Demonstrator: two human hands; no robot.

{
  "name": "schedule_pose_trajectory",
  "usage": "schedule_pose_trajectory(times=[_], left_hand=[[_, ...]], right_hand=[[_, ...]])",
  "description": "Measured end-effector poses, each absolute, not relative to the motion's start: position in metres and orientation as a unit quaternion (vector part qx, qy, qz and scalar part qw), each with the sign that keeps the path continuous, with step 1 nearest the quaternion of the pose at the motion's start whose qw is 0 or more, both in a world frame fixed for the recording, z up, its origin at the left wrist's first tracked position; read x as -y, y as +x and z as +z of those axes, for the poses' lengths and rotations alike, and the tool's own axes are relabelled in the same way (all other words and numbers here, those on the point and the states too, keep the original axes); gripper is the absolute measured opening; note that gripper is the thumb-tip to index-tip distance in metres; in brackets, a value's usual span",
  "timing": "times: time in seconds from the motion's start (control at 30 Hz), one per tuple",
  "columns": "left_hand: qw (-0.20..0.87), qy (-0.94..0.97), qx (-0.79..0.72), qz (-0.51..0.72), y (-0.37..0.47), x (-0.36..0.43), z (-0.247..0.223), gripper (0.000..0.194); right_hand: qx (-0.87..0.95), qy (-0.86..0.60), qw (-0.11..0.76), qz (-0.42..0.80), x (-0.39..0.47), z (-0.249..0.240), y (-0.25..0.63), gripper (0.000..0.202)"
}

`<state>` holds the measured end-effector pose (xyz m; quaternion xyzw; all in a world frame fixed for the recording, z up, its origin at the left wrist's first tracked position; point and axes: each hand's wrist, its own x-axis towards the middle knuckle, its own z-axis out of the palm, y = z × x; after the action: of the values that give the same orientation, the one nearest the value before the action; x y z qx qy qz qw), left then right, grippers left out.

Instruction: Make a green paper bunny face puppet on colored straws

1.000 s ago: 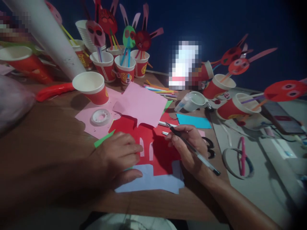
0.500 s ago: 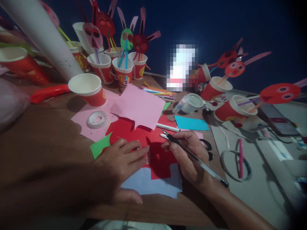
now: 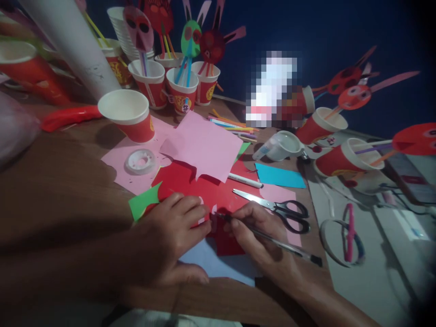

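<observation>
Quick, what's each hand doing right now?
Left hand: open, fingers slightly bent, resting over the red paper; no grip visible.
Right hand: closed, holding the pen.

The brown table (image 3: 64, 181) carries pale paper (image 3: 226, 267), blue card (image 3: 279, 175) and straws (image 3: 240, 130).

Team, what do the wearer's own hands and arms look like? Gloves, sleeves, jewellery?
Left hand and right hand: both bare, no gloves; no ring or watch visible. Right forearm: no sleeve in frame. Left forearm: shadowed and blurred, no sleeve edge discernible. No cables or markings visible.
</observation>
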<state>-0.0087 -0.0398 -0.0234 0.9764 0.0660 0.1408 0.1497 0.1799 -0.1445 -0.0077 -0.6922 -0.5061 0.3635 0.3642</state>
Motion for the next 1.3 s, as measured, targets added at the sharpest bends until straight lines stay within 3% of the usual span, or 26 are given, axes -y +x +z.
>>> schedule_pose_trajectory(times=[1.3], left_hand=[[0.146, 0.984, -0.074, 0.076, -0.005, 0.042, -0.018, 0.057]], right_hand=[[0.565, -0.702, 0.339, 0.269, 0.141, -0.022, 0.179, 0.007]])
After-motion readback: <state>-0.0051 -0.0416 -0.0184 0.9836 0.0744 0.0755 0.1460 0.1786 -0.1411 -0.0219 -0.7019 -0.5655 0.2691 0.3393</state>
